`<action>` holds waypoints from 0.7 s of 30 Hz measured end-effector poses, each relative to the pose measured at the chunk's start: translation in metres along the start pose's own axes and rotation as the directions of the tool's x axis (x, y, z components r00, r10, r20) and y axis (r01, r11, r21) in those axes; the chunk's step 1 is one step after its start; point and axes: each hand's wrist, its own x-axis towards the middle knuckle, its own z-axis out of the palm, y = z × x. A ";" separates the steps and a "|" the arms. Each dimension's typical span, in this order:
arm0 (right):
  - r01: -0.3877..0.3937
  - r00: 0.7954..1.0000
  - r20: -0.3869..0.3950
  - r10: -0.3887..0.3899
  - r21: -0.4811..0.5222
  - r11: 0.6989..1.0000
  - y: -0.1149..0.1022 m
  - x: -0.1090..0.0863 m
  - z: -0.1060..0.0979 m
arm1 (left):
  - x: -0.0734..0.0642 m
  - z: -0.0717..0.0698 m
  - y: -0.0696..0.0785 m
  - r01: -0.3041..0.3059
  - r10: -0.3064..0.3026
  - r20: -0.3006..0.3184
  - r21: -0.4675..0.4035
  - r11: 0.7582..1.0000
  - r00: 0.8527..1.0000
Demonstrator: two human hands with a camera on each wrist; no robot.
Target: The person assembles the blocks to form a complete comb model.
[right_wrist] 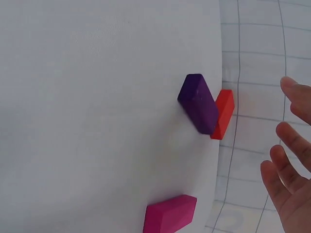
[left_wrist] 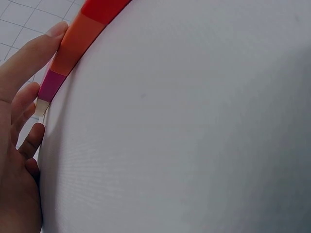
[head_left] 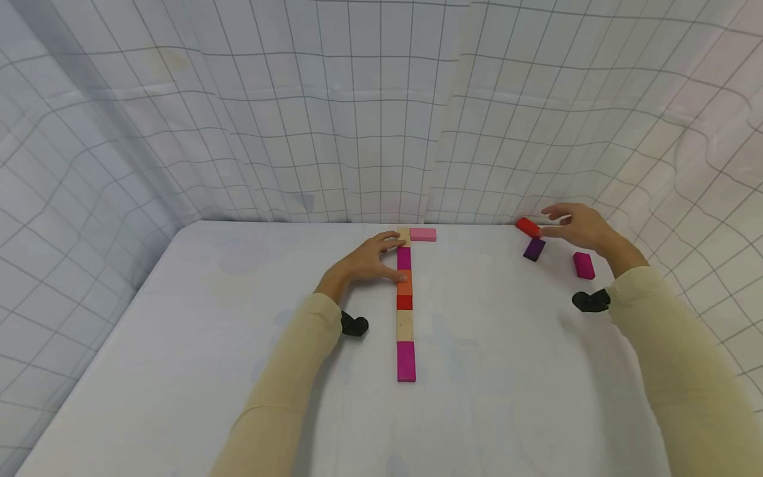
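A straight row of rectangular blocks runs away from me, from a near magenta block [head_left: 406,361] through a beige block [head_left: 405,325], a red block [head_left: 405,303] and an orange block [head_left: 405,287] to another magenta and a beige one. Across the far end lies a pink block [head_left: 423,234]. My left hand [head_left: 365,261] rests against the row, thumb touching the orange block and fingers spread by the far blocks. At the right, my right hand [head_left: 579,228] hovers with fingers extended beside a loose red block [head_left: 527,226] and a purple block [head_left: 534,249], holding nothing.
A loose magenta block [head_left: 584,265] lies below the right hand, near its wrist. The white table [head_left: 238,371] is bounded at the back and sides by grid-lined white curtains [head_left: 381,119]. A black wrist mount [head_left: 354,325] sticks out from the left sleeve.
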 end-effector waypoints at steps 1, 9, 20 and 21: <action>-0.012 1.000 -0.001 0.012 0.003 1.000 0.004 -0.002 -0.001 | 0.000 0.000 0.000 -0.001 0.001 0.000 0.002 1.000 1.000; -0.091 0.996 0.000 0.091 0.075 0.993 0.040 -0.020 -0.006 | 0.001 -0.001 -0.001 -0.013 0.013 0.001 0.007 1.000 1.000; -0.188 0.982 0.004 0.191 0.192 0.963 0.090 -0.045 0.011 | 0.000 0.000 0.000 -0.005 0.005 0.002 0.008 1.000 1.000; -0.197 0.979 -0.003 0.202 0.203 0.959 0.093 -0.046 0.014 | 0.000 0.000 -0.001 -0.006 0.006 0.004 0.009 1.000 1.000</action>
